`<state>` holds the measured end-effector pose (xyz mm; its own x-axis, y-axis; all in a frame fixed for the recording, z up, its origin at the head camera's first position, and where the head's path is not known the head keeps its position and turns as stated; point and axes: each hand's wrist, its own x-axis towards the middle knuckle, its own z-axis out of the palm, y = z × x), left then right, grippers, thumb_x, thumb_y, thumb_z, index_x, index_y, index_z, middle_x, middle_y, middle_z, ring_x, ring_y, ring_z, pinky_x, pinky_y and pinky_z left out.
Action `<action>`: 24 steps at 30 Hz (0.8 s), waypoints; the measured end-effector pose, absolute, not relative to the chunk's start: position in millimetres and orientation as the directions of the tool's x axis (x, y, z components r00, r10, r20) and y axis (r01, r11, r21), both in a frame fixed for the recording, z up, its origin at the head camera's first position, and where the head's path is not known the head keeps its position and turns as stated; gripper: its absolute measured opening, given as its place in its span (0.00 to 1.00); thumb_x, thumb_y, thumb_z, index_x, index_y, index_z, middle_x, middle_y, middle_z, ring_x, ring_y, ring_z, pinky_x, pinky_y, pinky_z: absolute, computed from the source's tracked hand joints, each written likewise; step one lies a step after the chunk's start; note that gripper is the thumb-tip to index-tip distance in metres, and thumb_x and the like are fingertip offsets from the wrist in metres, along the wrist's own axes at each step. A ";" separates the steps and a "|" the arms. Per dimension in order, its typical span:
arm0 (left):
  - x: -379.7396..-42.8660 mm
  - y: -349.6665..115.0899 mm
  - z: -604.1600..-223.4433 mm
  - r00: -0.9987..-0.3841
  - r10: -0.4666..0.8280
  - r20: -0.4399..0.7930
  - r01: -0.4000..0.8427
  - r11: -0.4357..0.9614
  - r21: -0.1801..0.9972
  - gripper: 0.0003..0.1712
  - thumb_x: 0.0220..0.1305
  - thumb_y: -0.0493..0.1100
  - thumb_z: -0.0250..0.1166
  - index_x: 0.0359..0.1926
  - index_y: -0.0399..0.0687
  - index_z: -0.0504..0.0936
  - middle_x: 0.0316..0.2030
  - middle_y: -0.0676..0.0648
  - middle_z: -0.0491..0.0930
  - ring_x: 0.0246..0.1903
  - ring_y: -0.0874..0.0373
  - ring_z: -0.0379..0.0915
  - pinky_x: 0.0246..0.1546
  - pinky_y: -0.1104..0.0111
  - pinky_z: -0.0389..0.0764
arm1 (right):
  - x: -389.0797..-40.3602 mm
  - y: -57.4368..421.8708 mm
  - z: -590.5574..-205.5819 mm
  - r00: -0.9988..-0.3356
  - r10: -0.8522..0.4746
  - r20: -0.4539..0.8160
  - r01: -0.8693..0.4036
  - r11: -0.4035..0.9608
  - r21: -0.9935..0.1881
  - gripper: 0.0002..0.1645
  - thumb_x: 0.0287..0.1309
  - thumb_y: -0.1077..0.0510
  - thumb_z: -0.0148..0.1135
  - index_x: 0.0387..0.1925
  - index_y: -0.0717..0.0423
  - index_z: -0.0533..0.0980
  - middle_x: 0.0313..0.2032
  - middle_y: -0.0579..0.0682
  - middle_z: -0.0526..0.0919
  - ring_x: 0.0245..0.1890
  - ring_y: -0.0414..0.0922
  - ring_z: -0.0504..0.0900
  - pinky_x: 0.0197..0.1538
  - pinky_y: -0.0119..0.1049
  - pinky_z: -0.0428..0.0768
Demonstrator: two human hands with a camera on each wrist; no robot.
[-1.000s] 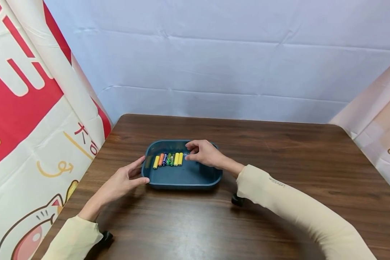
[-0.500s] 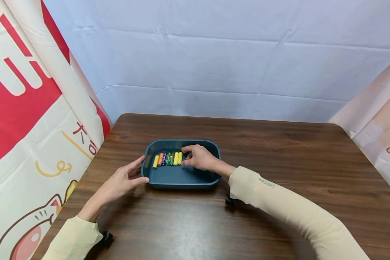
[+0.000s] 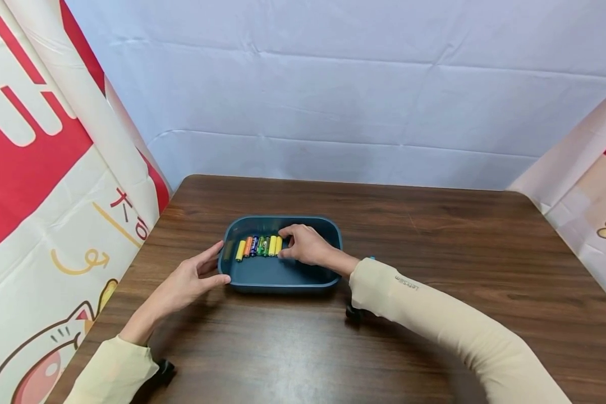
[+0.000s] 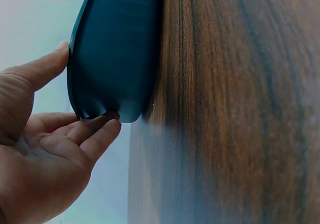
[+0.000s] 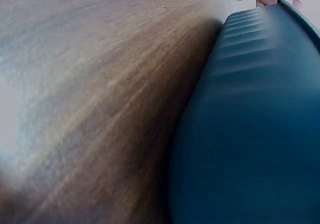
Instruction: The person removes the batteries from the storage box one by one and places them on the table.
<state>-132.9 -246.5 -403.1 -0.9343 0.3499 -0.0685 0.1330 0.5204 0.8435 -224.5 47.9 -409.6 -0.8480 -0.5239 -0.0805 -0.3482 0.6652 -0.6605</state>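
In the head view, a dark blue tray (image 3: 283,287) stands on the wooden table. Several small batteries lie in a side-by-side row inside it: yellow (image 3: 240,251), orange (image 3: 248,247), blue (image 3: 254,246), green (image 3: 261,246) and two more yellow ones at the right end. My left hand (image 3: 187,280) touches the tray's left end, thumb at the front corner and fingers against the end wall. Reaching into the tray, my right hand (image 3: 307,245) has its thumb and forefinger bent at the rightmost yellow battery (image 3: 279,246). Whether it pinches anything between them is hidden.
The brown table (image 3: 409,241) extends well to the right of the tray. A pale cloth (image 3: 333,101) hangs behind it, and a printed cloth (image 3: 35,224) hangs at the left. Dark straps (image 3: 354,313) sit below the sleeves.
My right hand has shifted left inside the tray, up to the right end of the battery row. The left hand and the tray hold their place; the view has drifted slightly.
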 end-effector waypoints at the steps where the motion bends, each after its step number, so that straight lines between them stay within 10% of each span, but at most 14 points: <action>1: -132.8 -246.3 -402.7 -0.934 0.350 -0.068 0.135 0.522 0.842 0.48 0.70 0.46 0.70 0.81 0.38 0.54 0.75 0.31 0.61 0.70 0.35 0.66 0.61 0.51 0.76 | -224.3 47.4 -409.7 -0.850 -0.521 -0.076 -0.350 0.668 -0.657 0.34 0.62 0.58 0.75 0.67 0.63 0.75 0.49 0.54 0.83 0.35 0.42 0.78 0.36 0.32 0.80; 11: -130.7 -245.2 -400.1 -0.936 0.345 -0.076 0.130 0.538 0.833 0.48 0.70 0.45 0.70 0.81 0.40 0.53 0.75 0.31 0.60 0.70 0.35 0.65 0.62 0.49 0.76 | -222.5 41.3 -413.2 -0.844 -0.531 -0.069 -0.382 0.687 -0.618 0.35 0.59 0.59 0.77 0.66 0.63 0.76 0.57 0.57 0.80 0.31 0.40 0.78 0.40 0.35 0.81; 24: -130.9 -245.7 -400.2 -0.931 0.358 -0.078 0.132 0.526 0.840 0.49 0.70 0.48 0.69 0.81 0.40 0.52 0.75 0.31 0.61 0.70 0.35 0.65 0.61 0.50 0.76 | -224.2 38.9 -412.4 -0.844 -0.527 -0.099 -0.387 0.727 -0.568 0.32 0.60 0.56 0.76 0.64 0.61 0.78 0.55 0.55 0.80 0.51 0.48 0.79 0.56 0.43 0.81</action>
